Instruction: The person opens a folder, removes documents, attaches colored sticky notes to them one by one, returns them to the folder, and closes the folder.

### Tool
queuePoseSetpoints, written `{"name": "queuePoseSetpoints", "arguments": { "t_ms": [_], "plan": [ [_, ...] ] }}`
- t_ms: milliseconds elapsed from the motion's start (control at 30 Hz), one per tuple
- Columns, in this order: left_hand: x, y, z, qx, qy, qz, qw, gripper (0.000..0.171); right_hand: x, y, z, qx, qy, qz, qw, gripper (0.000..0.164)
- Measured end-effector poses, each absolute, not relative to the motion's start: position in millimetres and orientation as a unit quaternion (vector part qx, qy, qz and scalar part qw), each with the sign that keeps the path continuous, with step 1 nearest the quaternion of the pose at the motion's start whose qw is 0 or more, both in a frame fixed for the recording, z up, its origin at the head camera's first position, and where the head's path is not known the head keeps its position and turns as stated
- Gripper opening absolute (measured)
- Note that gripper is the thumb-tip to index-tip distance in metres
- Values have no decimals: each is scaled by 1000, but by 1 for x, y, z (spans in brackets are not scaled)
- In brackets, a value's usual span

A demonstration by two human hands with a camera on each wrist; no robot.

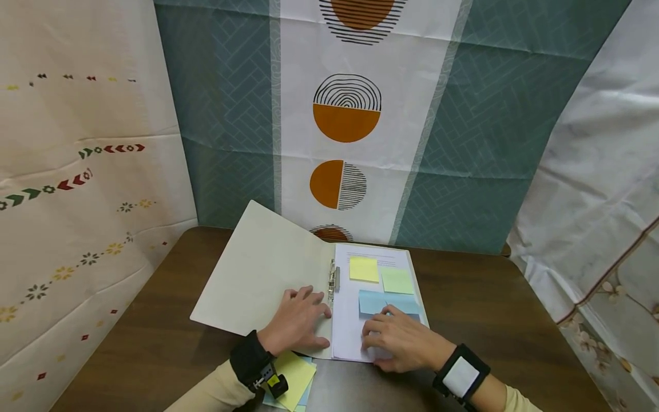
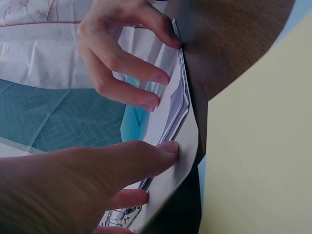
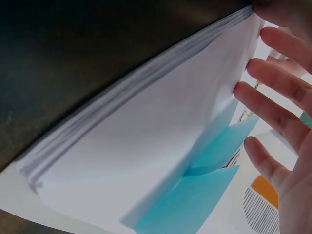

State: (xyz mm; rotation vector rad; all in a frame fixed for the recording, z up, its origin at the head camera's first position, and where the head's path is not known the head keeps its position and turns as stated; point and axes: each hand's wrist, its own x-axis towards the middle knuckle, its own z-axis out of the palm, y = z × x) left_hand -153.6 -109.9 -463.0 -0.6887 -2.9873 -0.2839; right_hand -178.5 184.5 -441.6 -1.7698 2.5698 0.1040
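Note:
An open ring binder (image 1: 268, 269) lies on the table, its white cover spread to the left. A stack of white paper (image 1: 347, 337) fills its right side. My left hand (image 1: 296, 320) rests near the metal clip (image 1: 332, 277), thumb at the lower edge by the stack. With spread fingertips my right hand (image 1: 399, 340) touches the top sheet, its thumb at the stack's bottom edge. Just above that hand, blue sticky notes (image 1: 383, 300) are on the sheet, free edges lifted. Higher up are a yellow sticky note (image 1: 364, 269) and a green sticky note (image 1: 397, 281).
Loose yellow and blue sticky notes (image 1: 293, 380) lie under my left wrist at the table's front. The brown wooden table (image 1: 479, 309) runs out on both sides. Behind it hangs a patterned green and white cloth (image 1: 231, 114), with white cloths at either side.

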Motion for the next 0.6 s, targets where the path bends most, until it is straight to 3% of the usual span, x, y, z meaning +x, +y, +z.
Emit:
{"name": "queuePoseSetpoints", "arguments": {
  "t_ms": [400, 500, 600],
  "plan": [
    [-154, -109, -461, -217, -971, -93, 25, 55, -181, 187, -442, -561, 828, 11, 12, 24],
    [-154, -109, -461, -217, -971, -97, 21, 55, -181, 190, -440, -565, 825, -12, -17, 22],
    [-155, -110, -460, -217, -971, -99, 17, 55, -183, 195, -434, -554, 826, -58, -82, 25]
  ]
}}
